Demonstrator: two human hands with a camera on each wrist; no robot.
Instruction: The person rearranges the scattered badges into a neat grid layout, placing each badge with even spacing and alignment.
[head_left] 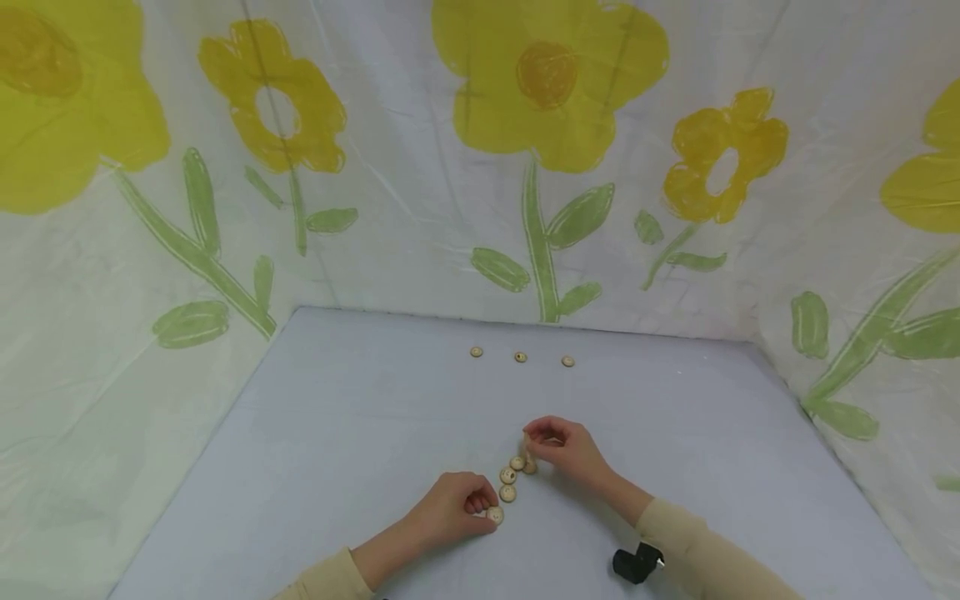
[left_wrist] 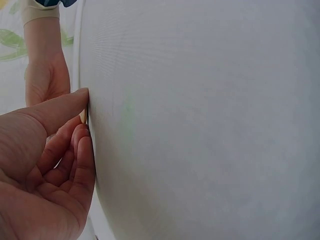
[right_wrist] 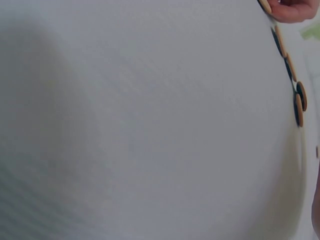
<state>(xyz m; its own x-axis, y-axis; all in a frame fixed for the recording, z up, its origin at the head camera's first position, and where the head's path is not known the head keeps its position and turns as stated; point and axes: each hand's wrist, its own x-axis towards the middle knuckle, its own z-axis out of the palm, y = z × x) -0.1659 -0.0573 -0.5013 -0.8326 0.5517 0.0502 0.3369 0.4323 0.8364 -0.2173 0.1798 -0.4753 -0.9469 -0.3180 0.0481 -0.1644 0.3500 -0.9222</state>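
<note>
My left hand [head_left: 459, 506] rests low over the table, thumb and fingertips pinching a small round wooden disc [head_left: 495, 516] with dark marks on its face. In the left wrist view the edge of this disc [left_wrist: 84, 116] shows between thumb and fingers. Up and to the right, my right hand [head_left: 572, 451] pinches another pale disc [head_left: 527, 439], tilted up on edge. Below those fingertips lies a disc [head_left: 530, 467]. Between the hands, more discs [head_left: 507, 476] form a slanting, curved row, close together. Only a sliver of the right hand [right_wrist: 317, 205] shows in the right wrist view.
Farther back, three similar discs lie spaced apart in a row, the middle one [head_left: 521, 357] among them. A black device [head_left: 636, 563] is beside the right sleeve. White cloth walls with painted flowers [head_left: 547, 75] border the pale table [head_left: 360, 400].
</note>
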